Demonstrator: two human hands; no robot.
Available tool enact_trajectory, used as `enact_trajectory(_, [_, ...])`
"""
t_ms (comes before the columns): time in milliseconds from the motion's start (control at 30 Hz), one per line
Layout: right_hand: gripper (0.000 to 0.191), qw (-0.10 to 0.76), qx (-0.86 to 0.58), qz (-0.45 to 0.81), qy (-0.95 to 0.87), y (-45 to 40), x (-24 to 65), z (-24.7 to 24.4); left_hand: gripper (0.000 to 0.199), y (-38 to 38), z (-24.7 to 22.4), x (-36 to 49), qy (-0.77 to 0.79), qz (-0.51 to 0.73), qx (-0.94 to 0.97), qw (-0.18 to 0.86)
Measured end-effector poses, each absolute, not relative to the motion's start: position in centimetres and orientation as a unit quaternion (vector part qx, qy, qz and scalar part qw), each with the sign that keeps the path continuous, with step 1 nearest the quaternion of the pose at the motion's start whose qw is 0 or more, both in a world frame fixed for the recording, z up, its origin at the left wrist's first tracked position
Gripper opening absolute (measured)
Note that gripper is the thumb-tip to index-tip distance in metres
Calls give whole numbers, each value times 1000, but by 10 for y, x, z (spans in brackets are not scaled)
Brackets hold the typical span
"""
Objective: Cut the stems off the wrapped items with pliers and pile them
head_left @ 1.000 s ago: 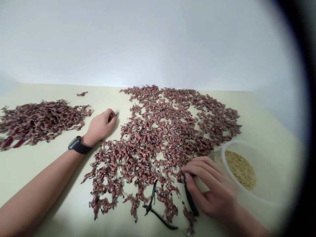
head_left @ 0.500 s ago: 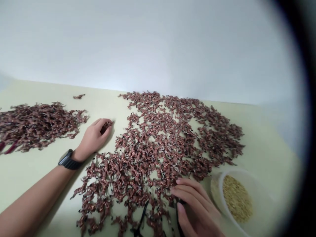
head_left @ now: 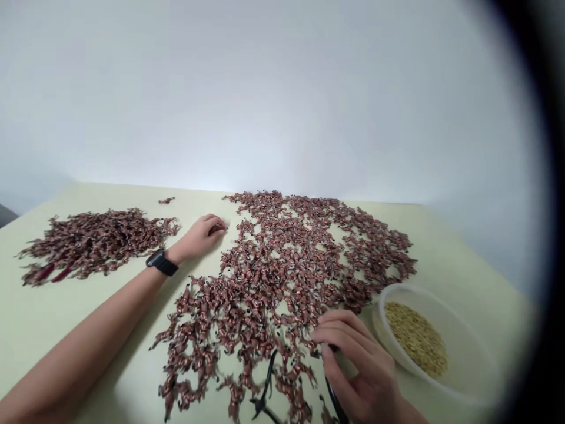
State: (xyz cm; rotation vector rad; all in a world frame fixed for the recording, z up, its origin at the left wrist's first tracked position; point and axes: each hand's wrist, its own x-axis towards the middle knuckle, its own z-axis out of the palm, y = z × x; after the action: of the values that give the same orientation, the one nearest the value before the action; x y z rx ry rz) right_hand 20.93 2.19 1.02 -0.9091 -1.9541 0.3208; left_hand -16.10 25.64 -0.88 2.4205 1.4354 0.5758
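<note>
My left hand, with a black watch on its wrist, rests on the pale table between two groups of small brown animal figurines. Its fingers curl around a brown figurine, mostly hidden by them. My right hand is at the near right edge of the spread figurines. Its fingers bend around a slim black tool, whose kind I cannot make out. Left of that hand, a black forked piece lies among the nearest figurines; whether it belongs to the same tool is unclear.
A translucent bowl of small yellowish bits stands right of my right hand. At the left lies a denser pile of figurines with two dark red handles at its front. One lone figurine lies behind it. A white wall rises at the back.
The view has tilted up and shifted left, so more of the left pile shows. Both hands stay at about the same places on the table, the left one still curled around its figurine.
</note>
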Motion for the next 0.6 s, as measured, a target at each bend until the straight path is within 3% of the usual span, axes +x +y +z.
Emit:
enact_trajectory(300, [31, 478, -387, 153, -773, 27, 211, 6, 49, 364, -19, -138, 625, 186, 756, 52])
enact_trajectory(467, [30, 484, -382, 168, -769, 27, 210, 11, 39, 384, -26, -140, 656, 183, 731, 36])
enact_trajectory(600, [32, 473, -376, 185, -775, 28, 209, 11, 49, 389, -23, -147, 656, 180, 733, 32])
